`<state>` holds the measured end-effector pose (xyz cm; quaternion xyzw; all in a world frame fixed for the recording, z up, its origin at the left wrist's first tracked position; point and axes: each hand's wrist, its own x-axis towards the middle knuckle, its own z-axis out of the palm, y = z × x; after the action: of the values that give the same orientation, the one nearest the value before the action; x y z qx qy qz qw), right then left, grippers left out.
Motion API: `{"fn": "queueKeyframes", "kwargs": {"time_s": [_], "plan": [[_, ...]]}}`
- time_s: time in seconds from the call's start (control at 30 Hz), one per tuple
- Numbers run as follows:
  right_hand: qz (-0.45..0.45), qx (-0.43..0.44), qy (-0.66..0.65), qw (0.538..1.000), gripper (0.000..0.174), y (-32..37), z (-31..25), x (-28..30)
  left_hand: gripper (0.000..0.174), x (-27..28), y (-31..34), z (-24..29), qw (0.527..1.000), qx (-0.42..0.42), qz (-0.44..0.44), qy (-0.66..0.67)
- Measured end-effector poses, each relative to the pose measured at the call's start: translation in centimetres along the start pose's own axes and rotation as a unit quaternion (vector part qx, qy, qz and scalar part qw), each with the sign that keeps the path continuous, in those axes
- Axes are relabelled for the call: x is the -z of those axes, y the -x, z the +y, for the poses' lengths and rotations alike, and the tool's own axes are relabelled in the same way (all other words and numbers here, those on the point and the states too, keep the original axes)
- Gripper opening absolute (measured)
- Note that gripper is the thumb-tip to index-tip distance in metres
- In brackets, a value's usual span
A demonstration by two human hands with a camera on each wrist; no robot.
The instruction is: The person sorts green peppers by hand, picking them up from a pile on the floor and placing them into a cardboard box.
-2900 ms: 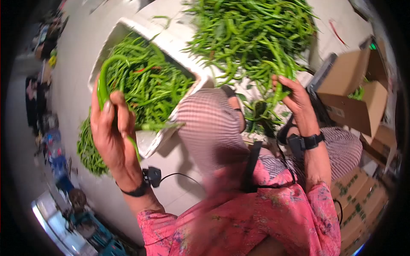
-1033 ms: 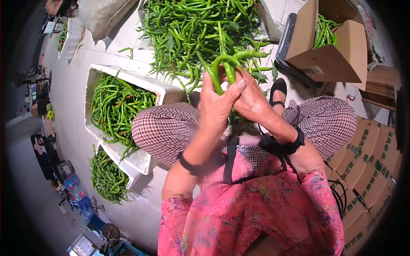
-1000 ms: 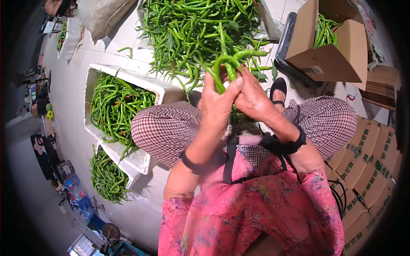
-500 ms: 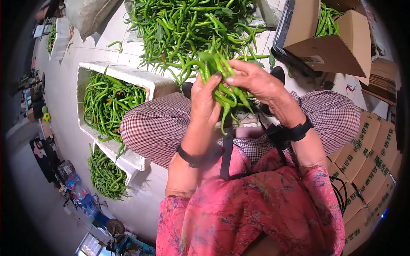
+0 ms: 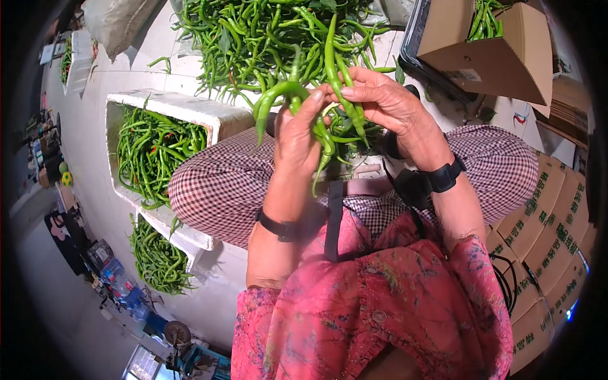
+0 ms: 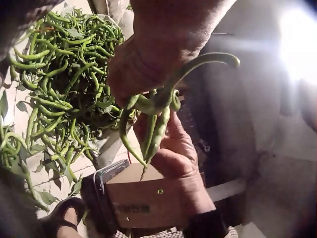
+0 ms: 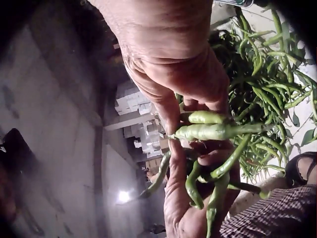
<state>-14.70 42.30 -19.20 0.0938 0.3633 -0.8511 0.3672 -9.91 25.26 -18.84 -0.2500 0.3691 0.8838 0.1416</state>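
Observation:
Above the lap, the left hand (image 5: 296, 140) grips several green peppers (image 5: 278, 95); some curve out past its fingers and others hang below. Close beside it the right hand (image 5: 400, 114) pinches a long pepper (image 5: 330, 54) and another next to it between thumb and fingers. In the left wrist view the right hand (image 6: 176, 153) is behind the hanging peppers (image 6: 157, 131). The right wrist view has the right hand (image 7: 173, 54) over a straight pepper (image 7: 213, 131), with the left hand (image 7: 181, 208) under it holding curled peppers (image 7: 218, 198).
A large pepper heap (image 5: 253, 44) lies ahead on the floor. To the left are a white foam box (image 5: 221, 111) of peppers and a smaller pile (image 5: 158, 259). An open carton (image 5: 487, 66) stands at the right, with flattened cardboard (image 5: 538, 234) nearer. A sack (image 5: 117, 22) is at upper left.
The hands have drawn slightly apart from half a second ago. The right hand's peppers now point upward, and a curved pepper sticks out left of the left hand. The view has shifted slightly.

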Motion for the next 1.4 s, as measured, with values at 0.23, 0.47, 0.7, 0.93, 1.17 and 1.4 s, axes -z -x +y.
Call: {"fn": "queueKeyframes", "kwargs": {"time_s": [0.23, 0.47, 0.7, 0.93, 1.17, 1.4], "plan": [[0.035, -0.039, 0.043, 0.998, 0.034, -0.3, 1.1, 0.7, 0.033, -0.9, -0.7, -0.5, 0.999, 0.000, 0.034, -0.036], [-0.002, -0.039, -0.008, 0.999, 0.034, -0.5, 0.0, 0.9, 0.028, 0.9, -1.9, -1.1, 0.996, -0.015, 0.025, 0.081], [0.175, 0.210, 0.125, 0.954, 0.035, -0.4, -4.2, -0.6, 0.028, 1.9, -1.9, -0.9, 0.984, -0.056, 0.117, 0.120], [-0.114, 0.209, 0.427, 0.872, 0.043, -1.8, -2.4, -18.3, 0.026, 2.1, -1.2, -2.1, 0.897, -0.010, -0.087, 0.432], [0.068, 0.190, 0.396, 0.896, 0.047, -0.9, -7.2, -9.0, 0.028, 1.7, -0.2, 0.3, 0.986, -0.079, -0.009, 0.147], [0.042, -0.041, 0.181, 0.982, 0.051, 1.3, -1.1, -3.6, 0.038, -1.1, 0.9, 0.2, 0.980, 0.028, -0.166, 0.110]]}}
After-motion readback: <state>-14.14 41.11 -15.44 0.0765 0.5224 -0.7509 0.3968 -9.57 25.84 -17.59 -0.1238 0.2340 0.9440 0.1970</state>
